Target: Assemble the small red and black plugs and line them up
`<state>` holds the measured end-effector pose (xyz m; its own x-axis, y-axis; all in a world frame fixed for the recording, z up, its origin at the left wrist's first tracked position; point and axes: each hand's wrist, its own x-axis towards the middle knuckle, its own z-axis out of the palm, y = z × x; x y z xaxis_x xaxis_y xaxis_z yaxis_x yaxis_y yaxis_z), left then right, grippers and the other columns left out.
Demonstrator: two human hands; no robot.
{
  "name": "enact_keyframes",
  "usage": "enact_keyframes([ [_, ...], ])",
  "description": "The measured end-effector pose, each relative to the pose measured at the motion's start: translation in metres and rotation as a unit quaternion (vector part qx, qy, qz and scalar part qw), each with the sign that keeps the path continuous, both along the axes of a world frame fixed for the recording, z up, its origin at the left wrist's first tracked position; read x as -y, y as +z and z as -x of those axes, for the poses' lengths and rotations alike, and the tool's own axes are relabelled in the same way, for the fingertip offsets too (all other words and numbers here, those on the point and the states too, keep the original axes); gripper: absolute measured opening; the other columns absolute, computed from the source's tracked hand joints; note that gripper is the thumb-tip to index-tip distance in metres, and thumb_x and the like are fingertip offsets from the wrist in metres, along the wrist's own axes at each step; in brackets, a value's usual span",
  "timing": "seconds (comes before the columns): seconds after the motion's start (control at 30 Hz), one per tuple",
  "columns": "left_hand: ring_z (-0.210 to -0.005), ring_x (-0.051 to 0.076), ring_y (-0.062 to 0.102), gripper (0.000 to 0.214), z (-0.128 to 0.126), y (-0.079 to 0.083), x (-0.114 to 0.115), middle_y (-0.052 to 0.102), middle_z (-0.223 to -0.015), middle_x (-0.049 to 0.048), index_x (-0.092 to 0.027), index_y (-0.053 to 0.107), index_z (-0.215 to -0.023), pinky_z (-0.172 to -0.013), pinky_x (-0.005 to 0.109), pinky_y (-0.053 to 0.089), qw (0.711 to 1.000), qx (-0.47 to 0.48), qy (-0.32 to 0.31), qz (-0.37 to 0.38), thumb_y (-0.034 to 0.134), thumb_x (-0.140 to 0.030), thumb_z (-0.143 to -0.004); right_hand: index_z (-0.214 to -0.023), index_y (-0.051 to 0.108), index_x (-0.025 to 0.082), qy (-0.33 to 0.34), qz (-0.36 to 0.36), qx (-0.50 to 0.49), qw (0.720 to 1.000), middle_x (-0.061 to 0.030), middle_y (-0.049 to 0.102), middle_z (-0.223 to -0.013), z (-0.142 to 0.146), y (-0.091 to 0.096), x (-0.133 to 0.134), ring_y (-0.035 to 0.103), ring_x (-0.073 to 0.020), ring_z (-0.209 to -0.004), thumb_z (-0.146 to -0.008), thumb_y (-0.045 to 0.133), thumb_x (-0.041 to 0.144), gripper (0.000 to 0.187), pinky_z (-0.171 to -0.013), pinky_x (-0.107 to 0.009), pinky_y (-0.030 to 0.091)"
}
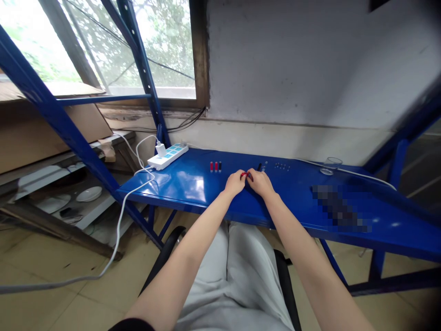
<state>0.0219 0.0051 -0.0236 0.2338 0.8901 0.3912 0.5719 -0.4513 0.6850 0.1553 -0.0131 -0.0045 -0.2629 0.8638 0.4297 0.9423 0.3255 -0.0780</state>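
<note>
My left hand [235, 182] pinches a small red piece [244, 174] at its fingertips, just above the front part of the blue table [182, 184]. Against it from the other side, my right hand [261, 182] has its fingers closed on the same piece; a dark patch shows there, too small to make out. Left of the hands, two small red tubes [216, 167] and a black one [220, 167], all with pale lower ends, stand in a row. Just behind my right hand are a black piece [259, 167] and a clear piece [265, 165].
Several tiny bits [282, 167] lie right of the hands. Farther right stands a clear glass [331, 166], near a blurred dark patch [339, 209]. A white power strip [168, 156] with a plug sits at the left end; its cable [119, 225] hangs down. Blue posts [143, 64] flank the table.
</note>
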Motion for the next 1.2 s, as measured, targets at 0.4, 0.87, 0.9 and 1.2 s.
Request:
enact_keyframes([
  [0.4,-0.066,0.014,0.058,0.025,0.016,0.011,0.002,0.063,-0.070,0.0023,-0.018,0.060,-0.101,-0.066,0.025,0.044,0.992,0.124,0.013,-0.037,0.049,-0.031,-0.083,-0.095,0.055,0.017,0.000,-0.003,-0.083,0.997,-0.0069,0.066,-0.074,0.005,-0.003,-0.003,0.058,-0.0177,-0.064,-0.088,0.041,0.030,0.020,-0.061,-0.026,0.033],
  [0.87,-0.061,0.011,0.053,0.021,0.072,0.014,0.010,0.053,-0.059,-0.0016,-0.017,0.057,-0.080,-0.066,0.022,0.042,0.925,0.343,0.153,-0.058,0.044,-0.033,-0.086,-0.076,0.061,0.016,-0.041,0.142,-0.286,0.947,-0.0069,0.067,-0.080,0.062,0.004,-0.040,0.061,-0.0157,-0.073,-0.076,0.059,0.026,0.010,-0.063,-0.023,0.042],
  [0.9,-0.061,0.011,0.053,0.021,0.072,0.014,0.011,0.053,-0.059,-0.0016,-0.017,0.056,-0.080,-0.066,0.022,0.041,0.924,0.346,0.153,-0.057,0.044,-0.032,-0.086,-0.076,0.062,0.016,-0.048,0.140,-0.273,0.951,-0.0072,0.067,-0.081,0.067,0.003,-0.045,0.061,-0.0163,-0.075,-0.076,0.059,0.026,0.011,-0.064,-0.023,0.042],
  [1.2,-0.057,0.009,0.050,0.022,0.072,0.015,0.015,0.052,-0.058,-0.0021,-0.017,0.055,-0.079,-0.064,0.021,0.041,0.937,0.316,0.142,-0.042,0.039,-0.030,-0.087,-0.076,0.064,0.019,-0.087,0.154,-0.188,0.966,-0.0077,0.068,-0.085,0.090,0.000,-0.062,0.063,-0.0187,-0.082,-0.076,0.059,0.031,0.013,-0.064,-0.024,0.042],
])
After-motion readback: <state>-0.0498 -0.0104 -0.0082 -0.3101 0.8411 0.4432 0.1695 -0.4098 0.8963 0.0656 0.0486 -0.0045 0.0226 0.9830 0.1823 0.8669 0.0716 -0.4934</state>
